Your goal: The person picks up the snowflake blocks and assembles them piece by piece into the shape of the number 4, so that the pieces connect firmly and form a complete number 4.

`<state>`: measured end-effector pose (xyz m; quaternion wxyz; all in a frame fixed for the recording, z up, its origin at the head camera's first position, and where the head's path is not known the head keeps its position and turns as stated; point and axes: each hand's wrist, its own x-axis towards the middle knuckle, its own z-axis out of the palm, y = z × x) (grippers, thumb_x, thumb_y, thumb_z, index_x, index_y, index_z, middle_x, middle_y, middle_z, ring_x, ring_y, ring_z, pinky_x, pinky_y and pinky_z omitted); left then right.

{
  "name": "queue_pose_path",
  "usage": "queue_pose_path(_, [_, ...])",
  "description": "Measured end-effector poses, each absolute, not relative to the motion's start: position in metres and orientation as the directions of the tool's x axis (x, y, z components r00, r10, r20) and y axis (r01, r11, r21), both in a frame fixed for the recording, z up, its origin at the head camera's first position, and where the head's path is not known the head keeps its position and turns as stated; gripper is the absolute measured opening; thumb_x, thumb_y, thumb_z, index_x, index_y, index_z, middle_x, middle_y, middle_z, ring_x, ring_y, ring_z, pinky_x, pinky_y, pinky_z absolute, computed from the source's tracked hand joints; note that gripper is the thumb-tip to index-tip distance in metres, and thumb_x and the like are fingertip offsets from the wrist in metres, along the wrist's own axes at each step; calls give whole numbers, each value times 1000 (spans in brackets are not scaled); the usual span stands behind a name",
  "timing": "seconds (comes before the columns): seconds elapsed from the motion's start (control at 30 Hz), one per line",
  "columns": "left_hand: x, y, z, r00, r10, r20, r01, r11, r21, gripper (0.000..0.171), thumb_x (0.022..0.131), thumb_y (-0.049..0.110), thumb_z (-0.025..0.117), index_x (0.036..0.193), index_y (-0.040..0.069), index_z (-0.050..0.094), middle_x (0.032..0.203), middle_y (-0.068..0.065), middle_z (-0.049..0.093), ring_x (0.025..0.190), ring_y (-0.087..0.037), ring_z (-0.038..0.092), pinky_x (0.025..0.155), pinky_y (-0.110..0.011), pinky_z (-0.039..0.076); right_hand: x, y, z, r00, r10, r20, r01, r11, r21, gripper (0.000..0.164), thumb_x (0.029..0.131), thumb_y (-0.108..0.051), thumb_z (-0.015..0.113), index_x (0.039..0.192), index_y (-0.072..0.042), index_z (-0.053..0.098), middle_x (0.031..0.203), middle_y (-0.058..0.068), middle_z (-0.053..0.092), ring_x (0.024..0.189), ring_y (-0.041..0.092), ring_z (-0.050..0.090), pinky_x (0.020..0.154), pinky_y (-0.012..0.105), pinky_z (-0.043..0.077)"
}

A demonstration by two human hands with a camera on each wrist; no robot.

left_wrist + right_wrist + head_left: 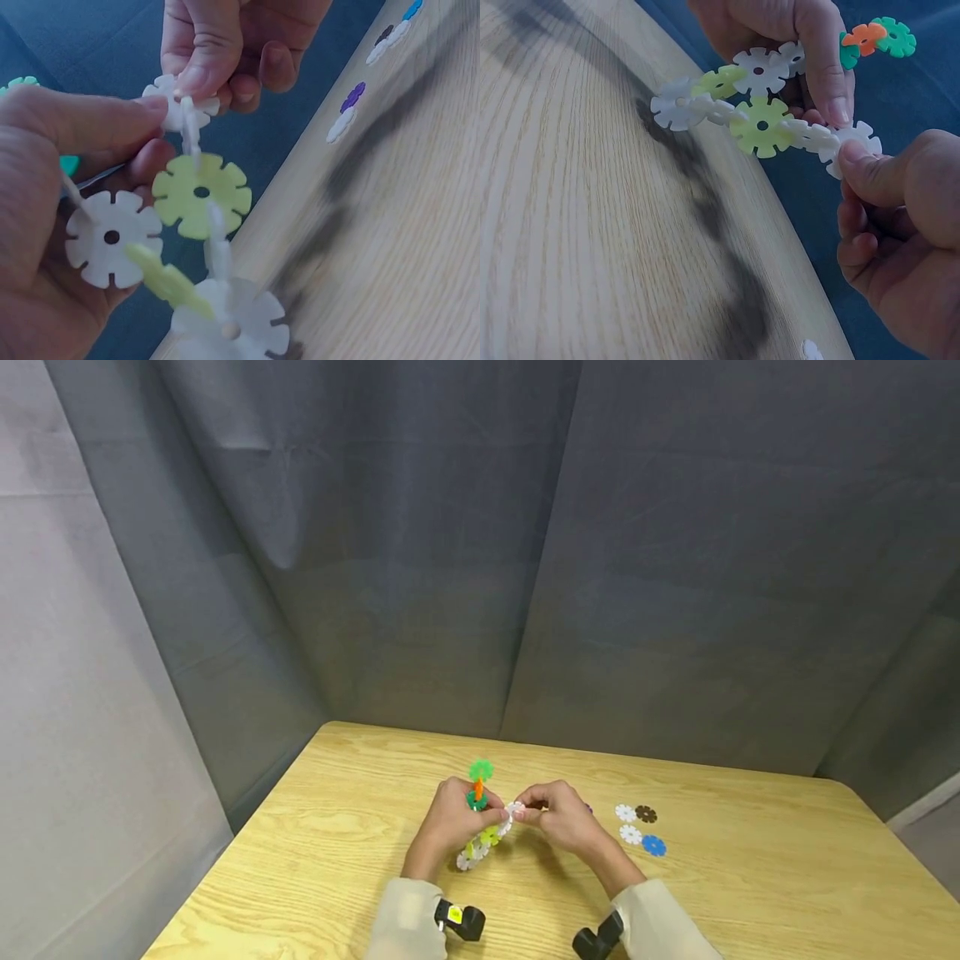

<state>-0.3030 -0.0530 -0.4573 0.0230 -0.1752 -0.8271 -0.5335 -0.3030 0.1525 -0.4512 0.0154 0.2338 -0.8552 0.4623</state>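
A chain of notched plastic discs, linked edge to edge, hangs between the two hands above the table. My right hand [564, 818] pinches the white end disc [866, 133] between thumb and fingers. Close against that disc, the left hand [452, 817] grips the chain, its thumb tip at the disc's edge. A yellow-green disc [180, 206] and a white disc [251, 300] sit lower in the chain, which bends back toward the left palm. Beyond the left hand stick out a dark green disc [476, 803], an orange disc [864, 37] and a light green disc [482, 769].
Right of the hands, loose discs lie flat on the wooden table [750, 868]: two white, one brown [646, 814] and one blue [654, 846]. A purple disc [353, 97] lies beside another white one [341, 125]. Grey curtains [420, 568] hang behind the table.
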Motion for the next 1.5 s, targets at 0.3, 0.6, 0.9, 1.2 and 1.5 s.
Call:
queue_pose_path(0.3, [-301, -51, -455, -935, 266, 235, 326, 379, 866, 10, 85, 14, 80, 76, 10, 77, 71, 6, 68, 58, -8, 50, 54, -24, 43, -304, 152, -449, -885, -402, 235, -417, 460, -784, 7, 92, -12, 72, 87, -9, 76, 81, -3, 67, 77, 17, 57, 67, 30, 46])
queue_pose_path(0.6, [-302, -54, -457, -930, 243, 276, 355, 396, 847, 14, 85, 13, 80, 73, 11, 75, 68, 7, 66, 55, -7, 49, 50, -22, 42, -306, 167, -440, -938, -292, 185, -302, 435, -848, 14, 95, -16, 71, 101, -3, 74, 90, 6, 69, 77, 24, 58, 62, 31, 48])
queue_pose_path(0.9, [-303, -57, -458, -937, 241, 252, 333, 402, 853, 14, 86, 13, 79, 73, 13, 74, 71, 7, 67, 55, -7, 50, 49, -22, 41, -315, 181, -444, -981, -143, 129, -185, 518, -835, 18, 96, -21, 70, 104, -5, 75, 95, 3, 70, 88, 21, 63, 74, 37, 52])
queue_pose_path(1.2, [-302, -57, -460, -929, 244, 277, 356, 394, 847, 16, 86, 12, 79, 70, 12, 74, 72, 7, 67, 56, -8, 50, 51, -22, 42, -322, 194, -454, -987, -116, 111, -159, 641, -750, 17, 95, -15, 70, 103, 0, 74, 87, 3, 68, 74, 19, 60, 65, 36, 50])
queue_pose_path(1.5, [-301, -56, -459, -931, 235, 279, 353, 388, 851, 16, 85, 11, 80, 69, 12, 75, 71, 8, 67, 56, -7, 50, 52, -23, 44, -333, 205, -463, -983, -144, 111, -182, 744, -643, 21, 93, -15, 71, 105, 2, 74, 94, 6, 71, 85, 24, 65, 74, 45, 54])
